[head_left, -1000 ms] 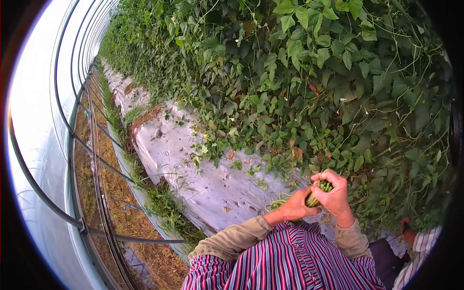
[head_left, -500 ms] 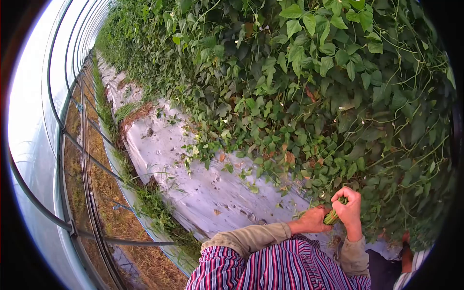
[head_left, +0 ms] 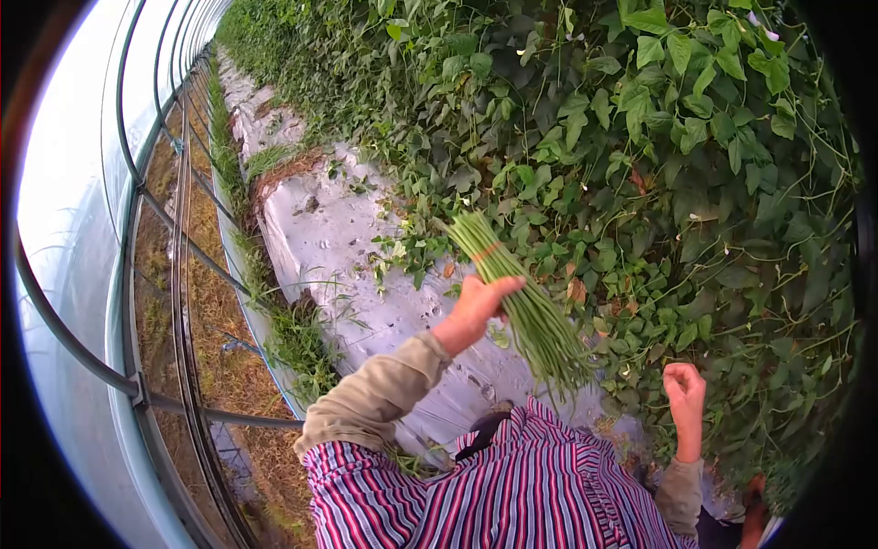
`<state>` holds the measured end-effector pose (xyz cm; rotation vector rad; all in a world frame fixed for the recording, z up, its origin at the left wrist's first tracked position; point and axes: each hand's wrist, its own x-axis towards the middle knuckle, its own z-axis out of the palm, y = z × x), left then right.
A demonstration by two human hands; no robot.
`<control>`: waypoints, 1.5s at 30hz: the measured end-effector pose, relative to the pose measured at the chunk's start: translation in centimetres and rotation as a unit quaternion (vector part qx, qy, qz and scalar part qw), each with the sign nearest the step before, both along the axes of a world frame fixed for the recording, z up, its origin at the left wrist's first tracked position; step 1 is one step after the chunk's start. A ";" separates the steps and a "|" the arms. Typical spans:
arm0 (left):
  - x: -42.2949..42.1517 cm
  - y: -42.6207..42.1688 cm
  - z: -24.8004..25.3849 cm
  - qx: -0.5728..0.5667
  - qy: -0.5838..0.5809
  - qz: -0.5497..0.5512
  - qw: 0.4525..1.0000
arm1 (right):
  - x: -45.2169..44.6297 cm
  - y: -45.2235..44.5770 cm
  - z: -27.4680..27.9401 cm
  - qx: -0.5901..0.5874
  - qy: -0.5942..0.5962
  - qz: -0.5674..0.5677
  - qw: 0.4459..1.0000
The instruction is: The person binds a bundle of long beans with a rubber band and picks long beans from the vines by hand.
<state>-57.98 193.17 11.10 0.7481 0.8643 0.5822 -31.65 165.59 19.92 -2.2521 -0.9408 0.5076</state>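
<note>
My left hand point(head_left: 477, 309) is closed around a bundle of long green beans point(head_left: 535, 320), held over the pale ground sheet beside the vines. An orange-red rubber band point(head_left: 488, 250) circles the bundle near its upper end. The beans slant from upper left to lower right, and their thin ends fan out toward my striped shirt. Off to the right, apart from the bundle, my right hand point(head_left: 686, 389) is raised in front of the foliage. Its fingers are curled in, and nothing shows in them.
Dense climbing bean vines point(head_left: 640, 210) fill the middle and right. Silvery plastic mulch point(head_left: 320, 229) covers the bed, with a strip of grass point(head_left: 288, 343) along its edge. On the left stand curved metal hoops point(head_left: 137, 174) and the clear plastic wall of a tunnel greenhouse.
Both hands were together at the bundle low on the right. My left hand has carried the beans up and left; my right hand has come off them and moved slightly right.
</note>
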 end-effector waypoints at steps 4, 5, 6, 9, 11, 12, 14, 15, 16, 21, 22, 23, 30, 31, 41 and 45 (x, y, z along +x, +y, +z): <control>-18.5 22.2 5.5 0.185 -0.023 0.390 0.902 | -1.8 0.3 -2.1 -0.013 0.033 0.027 0.999; -22.3 23.3 7.6 0.177 -0.089 0.478 0.856 | -2.4 0.5 -2.3 -0.018 0.028 0.035 0.999; -27.0 25.0 6.8 0.210 -0.081 0.490 0.842 | -2.6 0.2 -3.2 -0.017 0.010 0.037 0.999; -29.8 25.0 3.7 0.194 0.069 0.443 0.873 | -3.8 -0.1 -4.4 -0.068 0.067 0.001 0.995; -26.9 21.5 -0.6 0.178 0.099 0.359 0.911 | -5.0 0.2 -5.2 -0.059 0.089 -0.008 0.994; -24.6 18.6 -3.1 0.140 0.099 0.313 0.934 | -5.4 0.3 -5.5 -0.070 0.086 0.014 0.994; -20.1 12.8 -10.4 0.023 0.075 0.241 0.967 | -5.8 0.6 -5.8 -0.086 0.080 0.037 0.992; -17.3 9.1 -14.2 -0.032 0.066 0.229 0.971 | -6.2 1.0 -6.1 -0.089 0.086 0.053 0.991; -14.6 4.9 -17.4 -0.081 0.043 0.210 0.973 | -6.6 1.5 -6.2 -0.091 0.091 0.068 0.989; -2.0 -12.0 -20.9 -0.252 -0.005 -0.005 0.968 | -8.2 3.6 -5.5 -0.087 0.086 0.116 0.986; -0.2 -13.1 -19.2 -0.236 0.010 -0.057 0.970 | -8.5 3.9 -5.4 -0.081 0.075 0.128 0.986; 1.2 -13.6 -17.5 -0.218 0.026 -0.109 0.969 | -8.8 4.0 -5.5 -0.083 0.078 0.126 0.985; 6.0 -13.8 -9.4 -0.236 -0.247 -0.257 0.904 | -11.5 5.7 -4.2 0.104 -0.099 0.136 0.980; 6.6 -14.0 -8.0 -0.270 -0.289 -0.269 0.878 | -12.1 5.7 -3.8 0.112 -0.071 0.113 0.985; 11.3 -21.3 -0.4 -0.355 -0.329 -0.326 0.812 | -10.9 -0.9 -7.2 0.153 -0.137 -0.026 0.978; 13.6 -24.1 0.2 -0.377 -0.292 -0.390 0.788 | -10.2 -3.9 -8.2 0.129 -0.082 -0.175 0.973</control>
